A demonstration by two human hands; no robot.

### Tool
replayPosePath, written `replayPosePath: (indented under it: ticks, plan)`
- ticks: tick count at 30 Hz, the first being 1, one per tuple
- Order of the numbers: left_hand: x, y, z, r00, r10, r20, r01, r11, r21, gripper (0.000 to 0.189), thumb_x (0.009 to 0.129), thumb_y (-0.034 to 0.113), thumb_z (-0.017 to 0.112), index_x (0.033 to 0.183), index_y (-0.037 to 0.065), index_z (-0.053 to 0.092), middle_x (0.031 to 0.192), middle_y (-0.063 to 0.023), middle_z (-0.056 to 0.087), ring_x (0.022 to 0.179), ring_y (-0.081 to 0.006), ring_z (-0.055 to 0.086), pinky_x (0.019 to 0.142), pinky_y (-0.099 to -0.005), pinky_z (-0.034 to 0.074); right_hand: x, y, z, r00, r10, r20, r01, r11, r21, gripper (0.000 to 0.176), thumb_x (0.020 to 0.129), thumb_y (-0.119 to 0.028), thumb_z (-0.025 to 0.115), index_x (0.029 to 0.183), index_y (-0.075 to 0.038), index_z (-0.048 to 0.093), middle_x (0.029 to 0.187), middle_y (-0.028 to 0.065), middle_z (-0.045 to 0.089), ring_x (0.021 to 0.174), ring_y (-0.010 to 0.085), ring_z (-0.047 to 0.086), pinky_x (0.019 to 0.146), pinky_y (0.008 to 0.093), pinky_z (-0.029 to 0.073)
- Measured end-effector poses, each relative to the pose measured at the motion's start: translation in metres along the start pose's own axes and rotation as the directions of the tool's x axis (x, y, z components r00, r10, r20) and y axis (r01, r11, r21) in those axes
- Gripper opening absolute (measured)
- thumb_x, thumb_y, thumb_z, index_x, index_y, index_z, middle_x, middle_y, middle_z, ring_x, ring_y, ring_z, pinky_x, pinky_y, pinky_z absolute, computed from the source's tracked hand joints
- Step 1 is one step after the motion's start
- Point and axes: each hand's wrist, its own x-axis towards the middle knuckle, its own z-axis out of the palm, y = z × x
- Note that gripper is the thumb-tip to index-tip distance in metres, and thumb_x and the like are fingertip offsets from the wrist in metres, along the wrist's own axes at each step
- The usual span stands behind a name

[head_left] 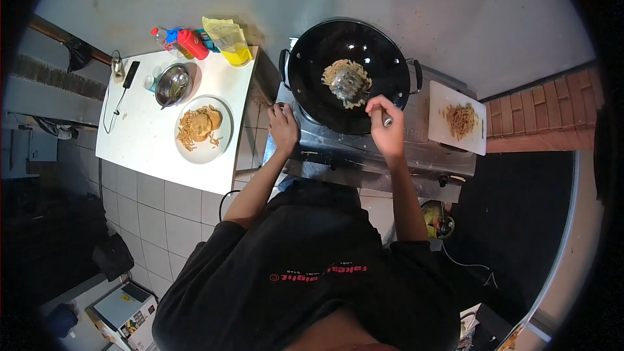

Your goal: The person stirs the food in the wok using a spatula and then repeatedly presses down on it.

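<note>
In my right hand [387, 131] is the handle of a metal spatula [349, 84], closed in my fingers. The spatula's head rests on a heap of pale, strip-shaped food pieces [337, 71] in a black two-handled wok [383, 58]. The wok stands on a metal stove [364, 149]. My left hand [283, 129] lies on the stove's left edge, below the wok's left handle, its fingers a little apart and nothing in them.
Right of the wok, a white cutting board [439, 97] bears brown strips. On the white table [143, 156] at left are a plate of food [224, 146], a metal bowl [173, 84], a red bottle [193, 44] and a yellow packet [229, 39].
</note>
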Motion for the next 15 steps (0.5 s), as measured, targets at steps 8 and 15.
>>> replayPosePath:
  ticks: [8,15]
  plan:
    - [0.000,0.000,-0.005,0.998,-0.004,0.058,0.003,1.000,0.013,0.047,0.106,0.044,0.033,0.124,0.004,0.049,0.127,-0.0241,0.050,0.112,-0.0481,0.056,0.093,-0.0606,0.042,0.038,0.022,-0.001,0.992,0.123,-0.017,-0.116,0.964,0.238,0.021,0.098,0.003,0.046,0.085,-0.005,0.060,0.071,-0.0031,0.051,0.058,0.0033,0.044,0.049,0.0198,0.030]
    - [-0.001,0.001,-0.001,1.000,0.010,0.013,-0.010,1.000,0.021,0.041,0.106,0.041,0.037,0.118,0.005,0.052,0.120,-0.0200,0.053,0.109,-0.0432,0.056,0.091,-0.0583,0.043,0.061,0.027,0.013,0.961,0.275,-0.034,-0.249,0.911,0.328,0.022,0.091,0.002,0.047,0.074,-0.003,0.061,0.066,-0.0021,0.055,0.055,0.0057,0.047,0.049,0.0245,0.032]
